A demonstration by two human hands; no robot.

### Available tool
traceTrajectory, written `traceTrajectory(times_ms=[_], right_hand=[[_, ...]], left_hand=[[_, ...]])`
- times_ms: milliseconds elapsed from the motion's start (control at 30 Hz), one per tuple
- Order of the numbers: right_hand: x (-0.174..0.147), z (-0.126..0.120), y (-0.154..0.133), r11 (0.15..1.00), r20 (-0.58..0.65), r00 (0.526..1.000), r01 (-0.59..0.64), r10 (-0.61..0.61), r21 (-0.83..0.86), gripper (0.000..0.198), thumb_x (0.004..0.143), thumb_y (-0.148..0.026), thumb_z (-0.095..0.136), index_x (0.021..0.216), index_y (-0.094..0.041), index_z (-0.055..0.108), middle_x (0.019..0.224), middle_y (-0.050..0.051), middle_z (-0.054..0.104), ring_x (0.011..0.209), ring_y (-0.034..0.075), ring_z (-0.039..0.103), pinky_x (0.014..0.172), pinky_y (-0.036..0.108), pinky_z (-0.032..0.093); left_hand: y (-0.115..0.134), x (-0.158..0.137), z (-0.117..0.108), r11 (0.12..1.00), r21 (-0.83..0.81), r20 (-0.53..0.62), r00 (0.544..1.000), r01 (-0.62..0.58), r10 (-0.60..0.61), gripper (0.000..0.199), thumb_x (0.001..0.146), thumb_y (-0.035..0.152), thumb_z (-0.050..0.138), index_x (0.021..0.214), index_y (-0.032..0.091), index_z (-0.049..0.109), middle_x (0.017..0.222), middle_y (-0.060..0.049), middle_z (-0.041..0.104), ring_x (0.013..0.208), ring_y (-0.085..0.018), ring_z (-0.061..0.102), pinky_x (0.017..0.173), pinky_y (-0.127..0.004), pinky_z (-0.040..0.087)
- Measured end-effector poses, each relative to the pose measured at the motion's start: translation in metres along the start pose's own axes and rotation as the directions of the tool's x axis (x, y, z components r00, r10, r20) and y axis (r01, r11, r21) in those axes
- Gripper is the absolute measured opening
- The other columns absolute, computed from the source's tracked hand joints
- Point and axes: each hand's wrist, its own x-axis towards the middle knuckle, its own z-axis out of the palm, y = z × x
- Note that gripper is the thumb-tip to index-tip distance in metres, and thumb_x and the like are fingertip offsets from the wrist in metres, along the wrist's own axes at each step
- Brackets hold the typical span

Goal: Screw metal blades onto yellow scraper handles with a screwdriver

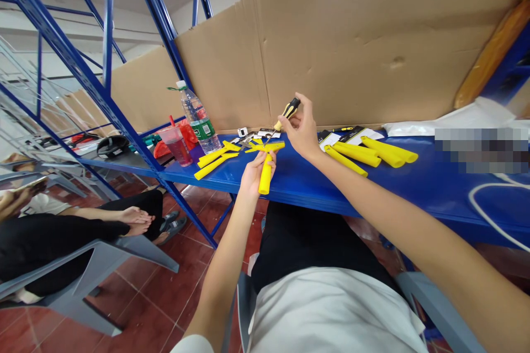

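Observation:
My right hand point(301, 129) is closed around the black and yellow handle of a screwdriver point(285, 115). The shaft slants down to the left, its tip near a yellow T-shaped plastic tool point(265, 174). My left hand point(253, 172) grips that tool by its handle just above the table's front edge. Whether the tip touches it is too small to tell. More yellow handled pieces point(215, 164) lie to the left of my left hand. Several yellow handles point(356, 153) rest to the right of my right forearm, beside black and white cards point(351, 137).
A water bottle point(199, 118) and a pink cup point(177, 143) stand at the left of the blue table point(306, 182). Behind rises a cardboard panel point(351, 38). A white plastic bag point(455, 117) and a white cable point(476, 198) lie on the right. Another person point(124, 218) sits at left.

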Motion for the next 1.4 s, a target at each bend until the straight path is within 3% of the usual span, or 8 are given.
traceTrajectory(times_ms=[133,300,533,700,933,1133,1267,1400], right_hand=[[-0.001,-0.001,-0.002,0.999,0.006,1.0,0.014,-0.014,-0.029,0.087,0.111,-0.07,0.046,0.179,-0.032,0.006,0.133,0.014,0.075,0.108,0.033,0.082,0.091,0.057,0.072],[-0.001,-0.001,-0.006,0.999,0.002,1.0,0.022,-0.022,0.023,0.091,0.107,-0.075,0.052,0.177,-0.031,0.011,0.127,0.014,0.077,0.104,0.034,0.082,0.09,0.057,0.071],[-0.004,0.0,-0.009,0.997,0.013,0.999,0.035,-0.036,0.064,0.087,0.105,-0.073,0.058,0.173,-0.033,0.02,0.13,0.014,0.075,0.107,0.035,0.083,0.093,0.059,0.071],[-0.003,-0.002,-0.013,0.997,0.025,0.998,0.064,-0.065,0.038,0.087,0.105,-0.072,0.058,0.174,-0.032,0.022,0.127,0.014,0.076,0.104,0.034,0.083,0.096,0.059,0.071],[-0.006,-0.005,-0.025,0.992,0.102,0.988,0.109,-0.116,0.07,0.078,0.111,-0.068,0.046,0.176,-0.034,0.02,0.151,0.017,0.068,0.126,0.034,0.078,0.109,0.057,0.066],[-0.002,-0.003,-0.032,0.987,0.004,0.989,0.149,-0.149,0.057,0.076,0.101,-0.068,0.068,0.163,-0.033,0.041,0.129,0.013,0.07,0.096,0.032,0.081,0.09,0.057,0.073],[0.006,-0.018,-0.05,0.976,0.001,0.977,0.215,-0.215,0.022,0.071,0.102,-0.067,0.069,0.16,-0.033,0.046,0.125,0.011,0.069,0.093,0.03,0.08,0.089,0.055,0.073],[-0.001,-0.059,-0.08,0.971,0.011,0.972,0.234,-0.234,-0.052,0.061,0.1,-0.06,0.077,0.147,-0.031,0.053,0.117,0.008,0.071,0.091,0.027,0.079,0.086,0.048,0.072]], left_hand=[[0.0,0.001,0.0,0.998,-0.038,0.05,0.998,0.043,-0.041,0.025,0.106,0.009,0.059,0.127,0.021,0.061,0.134,-0.017,0.071,0.099,-0.018,0.077,0.065,-0.023,0.056],[0.0,0.003,-0.001,0.987,-0.117,0.093,0.991,0.109,-0.098,0.021,0.106,0.003,0.053,0.114,0.021,0.059,0.132,-0.016,0.071,0.095,-0.014,0.077,0.063,-0.018,0.053],[-0.001,0.003,-0.001,0.984,-0.141,0.085,0.992,0.11,-0.098,0.023,0.104,0.002,0.055,0.116,0.021,0.061,0.134,-0.015,0.07,0.095,-0.014,0.076,0.063,-0.019,0.052],[-0.002,0.002,0.0,0.988,-0.14,0.073,0.995,0.072,-0.063,0.022,0.102,0.0,0.056,0.107,0.021,0.058,0.123,-0.012,0.071,0.092,-0.013,0.075,0.062,-0.017,0.051],[-0.005,0.002,-0.003,0.992,-0.127,0.077,0.997,0.013,-0.003,0.028,0.095,-0.002,0.065,0.108,0.021,0.056,0.123,-0.012,0.07,0.093,-0.015,0.075,0.062,-0.018,0.047],[-0.008,0.0,-0.003,0.994,-0.096,0.09,0.994,-0.055,0.064,0.032,0.092,-0.002,0.069,0.11,0.021,0.057,0.116,-0.011,0.071,0.091,-0.016,0.075,0.06,-0.018,0.045],[-0.012,-0.007,-0.002,0.99,0.021,0.178,0.975,-0.137,0.131,0.042,0.086,0.005,0.083,0.114,0.021,0.058,0.111,-0.01,0.072,0.089,-0.017,0.074,0.06,-0.019,0.044],[-0.015,-0.015,0.002,0.975,0.123,0.265,0.953,-0.185,0.148,0.052,0.078,0.016,0.095,0.115,0.021,0.059,0.105,-0.007,0.071,0.089,-0.018,0.073,0.06,-0.021,0.044]])
